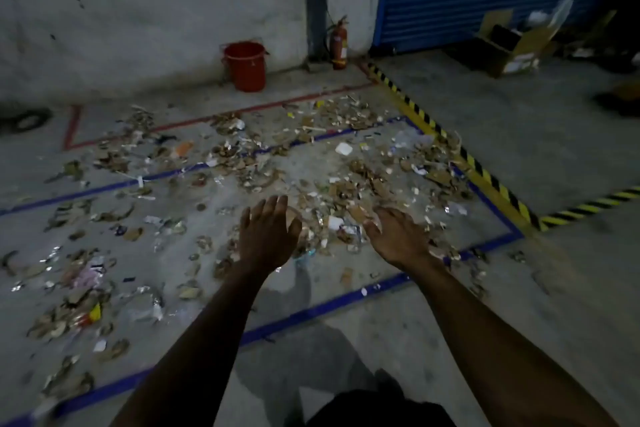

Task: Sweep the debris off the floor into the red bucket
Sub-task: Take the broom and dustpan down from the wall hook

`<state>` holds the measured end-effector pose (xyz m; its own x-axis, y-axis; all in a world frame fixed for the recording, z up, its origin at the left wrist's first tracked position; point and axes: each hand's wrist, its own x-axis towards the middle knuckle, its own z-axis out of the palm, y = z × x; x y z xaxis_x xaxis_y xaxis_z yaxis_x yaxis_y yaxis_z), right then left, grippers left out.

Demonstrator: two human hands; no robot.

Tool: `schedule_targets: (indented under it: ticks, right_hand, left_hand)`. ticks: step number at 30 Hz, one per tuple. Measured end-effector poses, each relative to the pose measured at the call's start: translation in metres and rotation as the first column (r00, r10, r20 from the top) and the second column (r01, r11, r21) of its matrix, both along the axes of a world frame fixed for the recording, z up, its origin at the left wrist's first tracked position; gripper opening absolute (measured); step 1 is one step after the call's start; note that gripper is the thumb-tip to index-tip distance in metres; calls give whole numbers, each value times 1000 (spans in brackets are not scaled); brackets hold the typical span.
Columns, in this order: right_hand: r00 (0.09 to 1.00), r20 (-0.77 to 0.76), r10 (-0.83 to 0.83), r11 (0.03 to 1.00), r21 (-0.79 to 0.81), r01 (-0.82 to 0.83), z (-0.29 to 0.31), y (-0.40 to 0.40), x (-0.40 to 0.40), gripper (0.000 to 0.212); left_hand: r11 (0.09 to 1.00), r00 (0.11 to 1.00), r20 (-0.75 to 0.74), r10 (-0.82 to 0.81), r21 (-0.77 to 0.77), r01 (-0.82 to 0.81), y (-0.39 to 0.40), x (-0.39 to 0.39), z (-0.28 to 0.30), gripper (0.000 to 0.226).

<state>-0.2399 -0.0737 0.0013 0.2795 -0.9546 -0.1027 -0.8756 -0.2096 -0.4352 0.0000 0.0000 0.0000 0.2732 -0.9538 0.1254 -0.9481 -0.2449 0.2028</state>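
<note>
Both hands empty, fingers spread: left hand and right hand hover mid-frame over the debris scattered across the floor's centre and left. Red bucket stands upper centre by the wall, well apart. Best approach, imo: rake scraps into one pile w/ cupped palms first, then carry handfuls to the bucket.

Debris is spread across the floor; behind it, against the wall, a bucket is set left of a fire extinguisher.
</note>
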Motion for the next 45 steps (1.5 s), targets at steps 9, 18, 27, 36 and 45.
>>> schedule_targets:
  ticks: [9, 18, 27, 36, 45]
  right_hand:
    - [995, -59, -81, 986, 143, 88, -52, -32, -111, 57]
    - [998, -63, -24, 974, 222, 37, -64, -122, -243, 58]
    - [997, -65, -30, 973, 227, 44, -52, -232, -292, 55]
    - [988, -152, -26, 966, 250, 64, -85, -412, -274, 58]
    - [988, -143, -59, 960, 264, 96, -65, -624, -226, 56]
  left_hand:
    - [985, 997, -57, -53, 162, 61, -42, -111, -38, 62]
    - [978, 988, -146, 47, 209, -15, -131, -248, -47, 62]
    - [972, 982, -178, 62, 233, -19, -238, -300, -64, 60]
    - [954, 978, -207, -23, 288, 83, -422, -273, -118, 63]
    - [969, 983, -177, -50, 231, 91, -659, -229, -80, 57]
